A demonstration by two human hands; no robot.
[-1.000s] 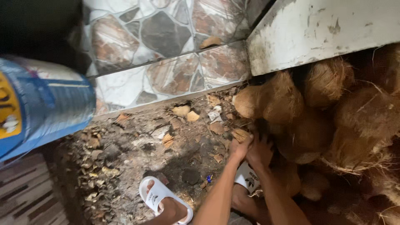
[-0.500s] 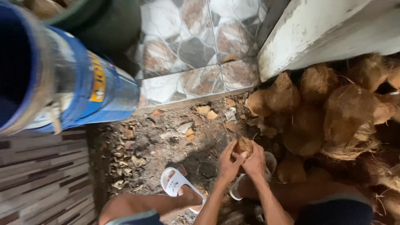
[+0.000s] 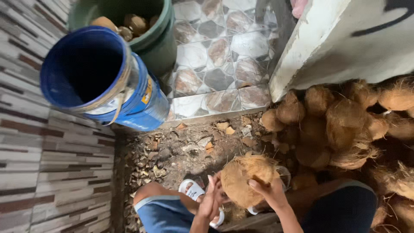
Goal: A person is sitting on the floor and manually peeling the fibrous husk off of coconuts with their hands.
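Both hands, left hand (image 3: 210,202), right hand (image 3: 269,193), gripping husked coconut (image 3: 246,177), yellow-labelled blue bucket (image 3: 101,80) beyond

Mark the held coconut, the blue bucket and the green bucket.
coconut (image 3: 246,179): head view, fibrous side of the husk.
blue bucket (image 3: 144,101): head view, outer wall.
green bucket (image 3: 161,36): head view, rim and wall.

this is looking like a home's back yard serving as a coconut-husking spot: a heap of fibrous coconuts (image 3: 340,125) is lying on littered dirt (image 3: 181,151) beside stone-patterned tiles (image 3: 215,64), with plastic buckets (image 3: 99,77) standing close by.
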